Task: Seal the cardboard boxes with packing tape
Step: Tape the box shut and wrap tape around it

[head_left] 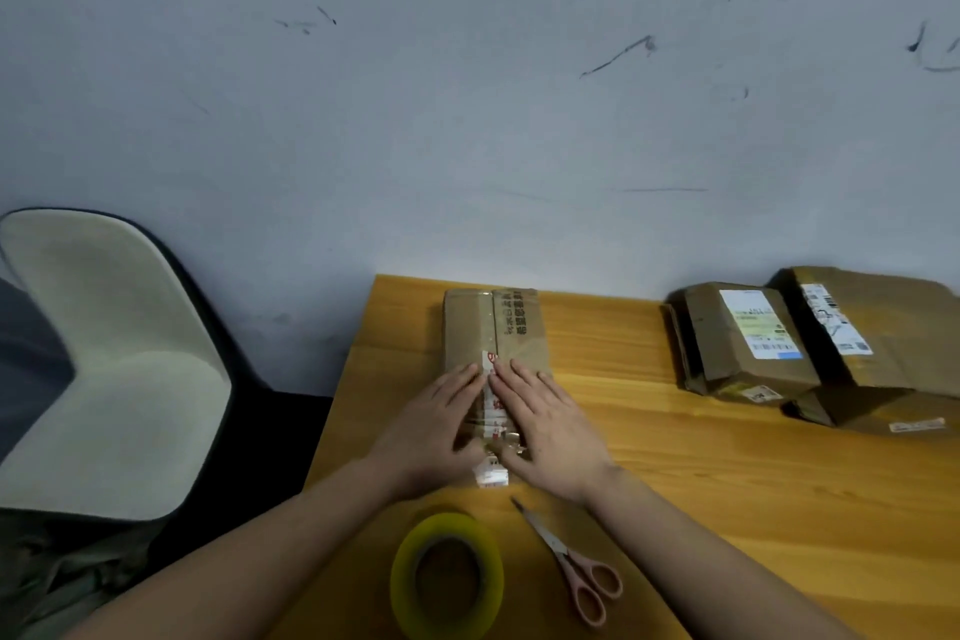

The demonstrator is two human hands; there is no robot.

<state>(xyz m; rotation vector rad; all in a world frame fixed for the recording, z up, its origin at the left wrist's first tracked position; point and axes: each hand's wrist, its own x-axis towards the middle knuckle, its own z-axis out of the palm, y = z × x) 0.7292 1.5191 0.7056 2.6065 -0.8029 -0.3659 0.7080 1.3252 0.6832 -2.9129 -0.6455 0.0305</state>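
A brown cardboard box (493,327) lies on the wooden table (701,457), its top flaps closed along a centre seam. My left hand (441,421) and my right hand (545,426) press flat on the near half of the box, fingers straight, one on each side of the seam. A strip of white printed old tape (491,470) runs between them and hangs over the near edge. A yellowish roll of packing tape (447,574) lies on the table in front of the box. Pink-handled scissors (571,561) lie to the right of the roll.
Two more cardboard boxes with white labels, a smaller box (743,343) and a larger box (878,333), sit at the table's far right against the wall. A cream chair (114,359) stands left of the table. The table's left edge runs just beside the box.
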